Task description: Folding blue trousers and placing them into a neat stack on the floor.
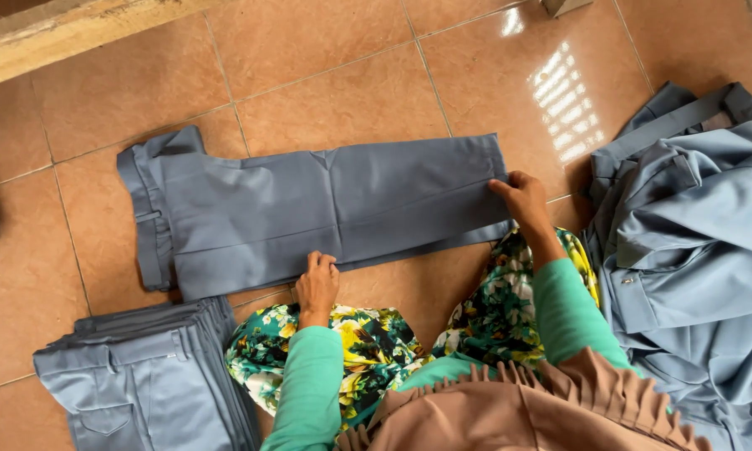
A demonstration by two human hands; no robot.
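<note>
A pair of grey-blue trousers lies flat on the tiled floor, legs folded together, waistband to the left. My left hand presses on the near edge of the trousers around the middle. My right hand pinches the hem end at the right. Both sleeves are green.
A neat stack of folded grey-blue trousers sits at the lower left. A loose heap of the same garments is piled at the right. My floral-print lap is just below the trousers. A concrete ledge runs along the top left.
</note>
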